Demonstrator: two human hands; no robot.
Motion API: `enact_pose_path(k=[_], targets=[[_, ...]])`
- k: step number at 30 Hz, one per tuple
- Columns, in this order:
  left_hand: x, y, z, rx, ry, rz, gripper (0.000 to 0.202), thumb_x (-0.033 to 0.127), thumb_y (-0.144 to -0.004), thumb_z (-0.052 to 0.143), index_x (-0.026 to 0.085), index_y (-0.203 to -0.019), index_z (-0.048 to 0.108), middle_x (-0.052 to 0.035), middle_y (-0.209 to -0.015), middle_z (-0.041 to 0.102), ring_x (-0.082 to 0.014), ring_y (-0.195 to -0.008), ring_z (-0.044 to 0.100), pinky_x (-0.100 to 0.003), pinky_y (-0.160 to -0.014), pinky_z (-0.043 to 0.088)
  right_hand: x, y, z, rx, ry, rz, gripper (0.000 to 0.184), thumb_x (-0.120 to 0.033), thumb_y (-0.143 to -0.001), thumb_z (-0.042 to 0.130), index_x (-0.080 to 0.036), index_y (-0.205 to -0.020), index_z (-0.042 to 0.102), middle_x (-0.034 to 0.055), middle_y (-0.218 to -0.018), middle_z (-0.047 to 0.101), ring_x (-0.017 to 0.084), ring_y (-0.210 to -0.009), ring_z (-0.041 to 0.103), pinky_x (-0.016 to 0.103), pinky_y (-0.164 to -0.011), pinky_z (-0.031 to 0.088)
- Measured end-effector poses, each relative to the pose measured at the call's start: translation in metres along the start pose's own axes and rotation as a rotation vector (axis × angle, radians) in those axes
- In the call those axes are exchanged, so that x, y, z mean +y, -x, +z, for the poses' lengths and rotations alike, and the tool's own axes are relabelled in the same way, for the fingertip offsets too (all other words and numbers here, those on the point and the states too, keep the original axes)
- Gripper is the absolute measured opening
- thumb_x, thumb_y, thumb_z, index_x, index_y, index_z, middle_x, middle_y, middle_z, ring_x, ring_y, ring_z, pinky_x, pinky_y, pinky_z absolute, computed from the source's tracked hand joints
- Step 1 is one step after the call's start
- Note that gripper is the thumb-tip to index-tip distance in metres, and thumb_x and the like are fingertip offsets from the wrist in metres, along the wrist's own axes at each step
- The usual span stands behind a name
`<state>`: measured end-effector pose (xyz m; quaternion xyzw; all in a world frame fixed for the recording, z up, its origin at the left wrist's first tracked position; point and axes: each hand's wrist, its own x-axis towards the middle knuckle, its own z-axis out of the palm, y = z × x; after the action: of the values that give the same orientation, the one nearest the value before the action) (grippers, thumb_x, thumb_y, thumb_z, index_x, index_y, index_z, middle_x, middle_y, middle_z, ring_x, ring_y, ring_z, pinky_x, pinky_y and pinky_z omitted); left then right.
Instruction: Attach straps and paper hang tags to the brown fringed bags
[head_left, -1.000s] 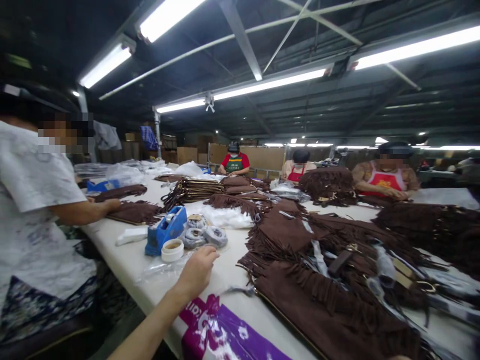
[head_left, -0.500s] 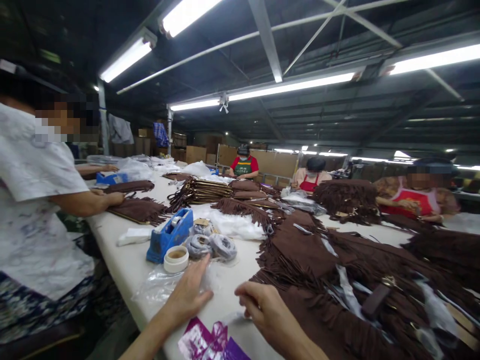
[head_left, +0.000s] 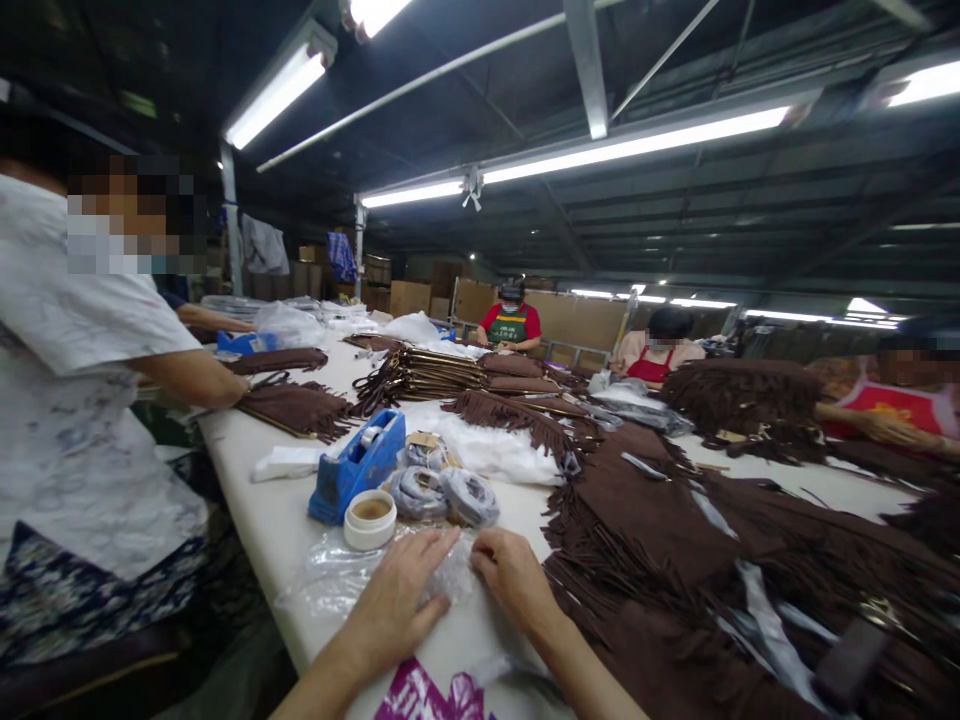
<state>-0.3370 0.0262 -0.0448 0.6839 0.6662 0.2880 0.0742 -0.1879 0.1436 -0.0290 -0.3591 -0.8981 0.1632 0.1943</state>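
My left hand lies over a crumpled clear plastic bag, fingers stretched out and thumb apart. Close on its right, my right hand has its fingers curled together at the edge of the plastic; what they hold, if anything, is hidden. Just beyond my fingertips are bundled grey straps in plastic. A white tape roll stands by a blue tape dispenser. Below my wrists lies a purple printed plastic wrapper.
Brown fringed bags cover the table's right side. Further back is a stack of brown pouches with gold zippers. White padding lies before it. A co-worker stands at the left edge; several others work across the table.
My right hand has moved forward and in beside my left, its fingers now at the plastic. My left hand has shifted slightly. The view has turned a little left.
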Motion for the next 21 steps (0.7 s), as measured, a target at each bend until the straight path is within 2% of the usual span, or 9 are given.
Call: enact_pose_path(k=[4,7,9,12,16,19,21], targets=[[-0.004,0.001,0.005,0.013,0.004,-0.028,0.077,0.019,-0.077,0.055,0.016,-0.149,0.028,-0.013,-0.151,0.038,-0.0276,-0.138,0.034,-0.051,-0.117,0.024,-0.001,-0.004,-0.001,0.038,-0.081,-0.07,0.023,-0.017,-0.09,0.049,-0.019,-0.092,0.072,0.0029,-0.089,0.075,0.015,-0.082,0.067,0.02,-0.073,0.045],[-0.005,0.001,0.006,0.02,-0.007,0.001,0.076,0.019,-0.078,0.056,0.02,-0.149,0.028,-0.0101,-0.149,0.041,-0.026,-0.137,0.036,-0.05,-0.116,0.025,-0.007,-0.009,0.004,0.04,-0.062,-0.1,0.024,-0.018,-0.092,0.048,-0.02,-0.085,0.071,0.0028,-0.084,0.075,0.016,-0.078,0.067,0.021,-0.07,0.044],[-0.004,0.0,0.005,0.006,-0.03,0.014,0.075,0.017,-0.078,0.056,0.024,-0.148,0.031,-0.0084,-0.147,0.045,-0.0251,-0.134,0.039,-0.049,-0.116,0.026,-0.011,-0.01,0.007,0.034,-0.013,-0.097,0.023,-0.018,-0.092,0.05,-0.019,-0.08,0.07,0.0034,-0.08,0.074,0.017,-0.077,0.067,0.022,-0.067,0.041],[0.001,-0.001,0.0,-0.038,-0.085,-0.024,0.064,0.017,-0.078,0.057,0.024,-0.14,0.046,-0.0093,-0.141,0.05,-0.0266,-0.132,0.042,-0.049,-0.114,0.028,-0.01,-0.006,0.003,0.034,0.075,-0.06,0.017,-0.017,-0.09,0.052,-0.021,-0.083,0.067,0.004,-0.084,0.073,0.019,-0.078,0.066,0.024,-0.063,0.036],[0.008,-0.001,-0.002,-0.051,-0.136,-0.06,0.052,0.017,-0.078,0.058,0.023,-0.129,0.058,-0.0105,-0.139,0.052,-0.0289,-0.13,0.044,-0.049,-0.113,0.03,0.016,0.012,-0.029,0.079,0.163,0.08,0.017,-0.017,-0.088,0.049,-0.021,-0.076,0.061,0.005,-0.078,0.07,0.02,-0.072,0.064,0.026,-0.058,0.031],[0.006,-0.002,0.0,-0.015,-0.146,-0.05,0.047,0.02,-0.079,0.057,0.022,-0.126,0.06,-0.0113,-0.137,0.055,-0.0299,-0.129,0.046,-0.051,-0.112,0.032,0.056,0.039,-0.07,0.177,0.187,0.254,0.024,-0.022,-0.089,0.038,-0.021,-0.071,0.052,0.0067,-0.069,0.065,0.022,-0.066,0.062,0.028,-0.058,0.032],[-0.001,-0.003,0.003,0.01,-0.159,-0.024,0.044,0.021,-0.08,0.056,0.023,-0.124,0.062,-0.0109,-0.135,0.057,-0.0299,-0.127,0.049,-0.052,-0.111,0.034,0.085,0.067,-0.1,0.239,0.177,0.339,0.028,-0.026,-0.09,0.031,-0.023,-0.067,0.046,0.0045,-0.064,0.061,0.021,-0.064,0.06,0.028,-0.059,0.036]])
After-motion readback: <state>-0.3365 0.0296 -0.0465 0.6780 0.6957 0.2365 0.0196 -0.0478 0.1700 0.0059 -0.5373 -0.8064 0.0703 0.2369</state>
